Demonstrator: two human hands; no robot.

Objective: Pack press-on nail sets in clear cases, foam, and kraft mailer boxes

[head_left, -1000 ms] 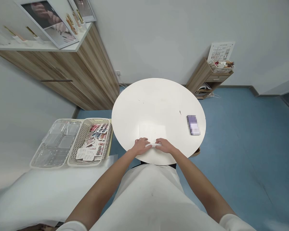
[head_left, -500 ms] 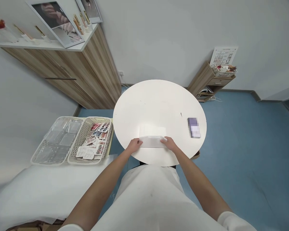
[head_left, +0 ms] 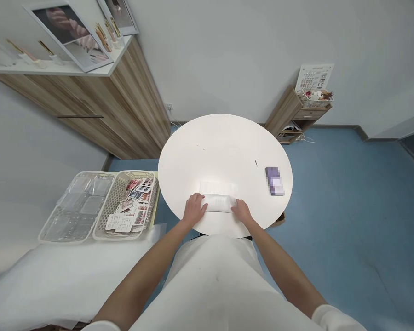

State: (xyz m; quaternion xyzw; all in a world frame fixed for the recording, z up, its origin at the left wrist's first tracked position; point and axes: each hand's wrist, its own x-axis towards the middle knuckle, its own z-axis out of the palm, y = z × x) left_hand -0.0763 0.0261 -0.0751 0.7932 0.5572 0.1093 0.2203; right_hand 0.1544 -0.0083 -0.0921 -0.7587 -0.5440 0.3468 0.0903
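From my end, I have both arms reaching forward from the bottom of the view, converging toward the middle. My left forearm (head_left: 141,264) angles up and inward to the left hand (head_left: 194,209), back of the hand up, fingers pointing ahead and thumb parted toward the right; I can't tell how firmly it closes. My right forearm (head_left: 283,262) mirrors that slant, and the right hand (head_left: 242,211) has its fingers bent inward, closed in a pinch. The two hands sit apart, roughly level.
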